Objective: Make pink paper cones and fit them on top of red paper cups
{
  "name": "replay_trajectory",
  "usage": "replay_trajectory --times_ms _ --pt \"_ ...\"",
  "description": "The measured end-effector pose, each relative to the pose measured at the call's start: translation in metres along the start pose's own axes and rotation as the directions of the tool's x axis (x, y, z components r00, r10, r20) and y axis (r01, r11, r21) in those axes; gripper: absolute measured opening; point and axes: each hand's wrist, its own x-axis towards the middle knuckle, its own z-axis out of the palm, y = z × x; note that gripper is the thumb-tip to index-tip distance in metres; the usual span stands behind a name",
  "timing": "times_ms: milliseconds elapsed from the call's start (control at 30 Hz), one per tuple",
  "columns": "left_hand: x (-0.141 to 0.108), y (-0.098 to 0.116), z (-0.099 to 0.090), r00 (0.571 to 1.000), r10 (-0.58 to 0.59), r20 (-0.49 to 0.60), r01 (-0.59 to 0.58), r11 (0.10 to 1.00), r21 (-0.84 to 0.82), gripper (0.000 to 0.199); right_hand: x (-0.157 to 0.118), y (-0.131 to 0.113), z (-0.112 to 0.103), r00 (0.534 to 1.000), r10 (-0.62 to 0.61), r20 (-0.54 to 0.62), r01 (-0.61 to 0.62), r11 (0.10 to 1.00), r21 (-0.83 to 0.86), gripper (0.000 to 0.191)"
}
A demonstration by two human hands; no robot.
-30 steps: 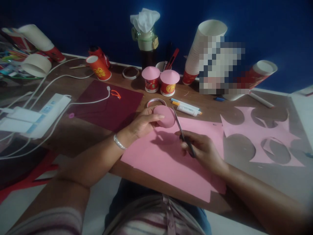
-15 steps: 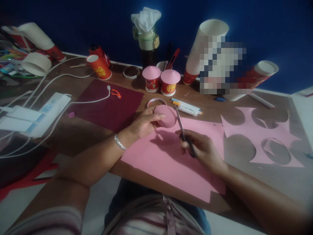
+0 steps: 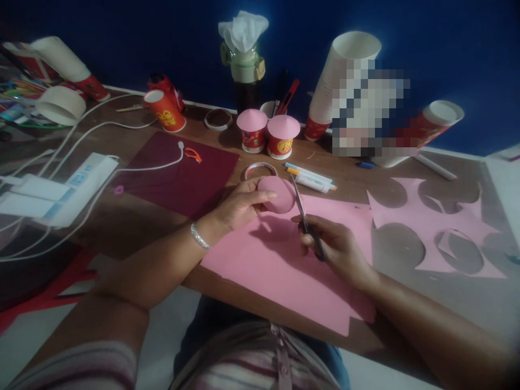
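Observation:
A pink paper disc [image 3: 280,196] is pinched in my left hand [image 3: 242,205], thumb on top, above a large pink sheet [image 3: 280,260]. My right hand [image 3: 331,241] grips dark-handled scissors [image 3: 311,235], whose blades point up beside the disc's right edge. Behind them stand two small red cups, the left one [image 3: 252,142] and the right one [image 3: 280,147], each topped with a pink paper cone. A roll of tape [image 3: 260,166] and some markers [image 3: 312,181] lie just beyond my hands.
A pink sheet with round cutouts [image 3: 439,218] lies right. Left are a power strip [image 3: 87,184], cables and a dark red sheet [image 3: 179,184]. Stacked paper cups [image 3: 341,70], an orange cup [image 3: 166,114] and a bottle [image 3: 246,70] stand along the wall.
The pink disc and my left fingers have shifted very slightly right and down. The scissors and my right hand stay almost where they were.

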Motion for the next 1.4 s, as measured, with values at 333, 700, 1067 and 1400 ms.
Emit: replay_trajectory --times_ms 333,700,1067,1400 --pt "0.0003 0.0010 0.0016 1.000 -0.002 -0.019 0.002 1.000 0.020 0.022 -0.0004 -0.0023 0.0011 1.000 -0.029 0.003 0.029 0.999 -0.034 0.049" --pt "0.0002 -0.0012 -0.0003 0.999 -0.008 -0.042 0.007 1.000 -0.008 0.022 -0.0008 -0.0058 -0.0002 1.000 -0.004 0.001 0.004 0.998 -0.061 0.052" --pt "0.0000 0.0019 -0.0024 0.997 -0.013 -0.083 0.016 0.999 0.039 0.029 -0.0025 -0.0034 -0.0029 0.999 0.024 0.026 -0.022 0.998 -0.065 0.052" --pt "0.0009 0.0042 -0.0035 0.998 0.005 -0.062 -0.001 0.998 0.065 0.029 -0.0032 -0.0042 -0.0045 0.999 0.007 0.038 -0.005 0.998 -0.059 0.051"
